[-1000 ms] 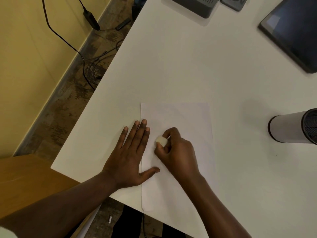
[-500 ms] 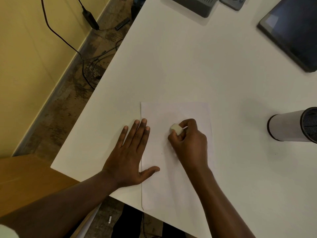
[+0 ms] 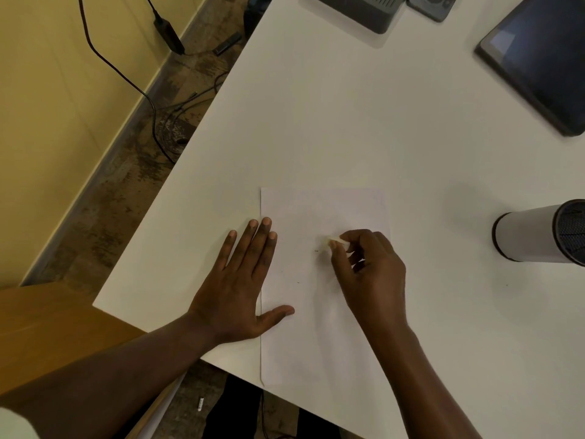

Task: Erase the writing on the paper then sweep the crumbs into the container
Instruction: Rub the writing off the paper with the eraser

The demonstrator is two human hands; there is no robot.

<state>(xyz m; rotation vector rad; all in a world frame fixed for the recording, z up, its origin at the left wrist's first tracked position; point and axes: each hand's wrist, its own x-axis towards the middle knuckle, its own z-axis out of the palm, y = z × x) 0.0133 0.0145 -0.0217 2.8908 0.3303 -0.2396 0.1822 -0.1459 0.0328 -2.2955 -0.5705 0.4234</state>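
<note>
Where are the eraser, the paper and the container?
eraser (image 3: pixel 335 241): head view, its pale end showing beyond the fingertips.
paper (image 3: pixel 319 337): head view, bare lower half of the sheet.
container (image 3: pixel 527 233): head view, its white side wall.

Table (image 3: pixel 332 122) bare beyond paper (image 3: pixel 316 327) far edge, open up to grey box (image 3: pixel 364 11) and tablet (image 3: pixel 544 58) at back; clear strip between paper and container (image 3: pixel 531 234) lying on side at right; left hand (image 3: pixel 240 280) flat across paper's left edge; right hand (image 3: pixel 370 267) over paper's right half.
</note>
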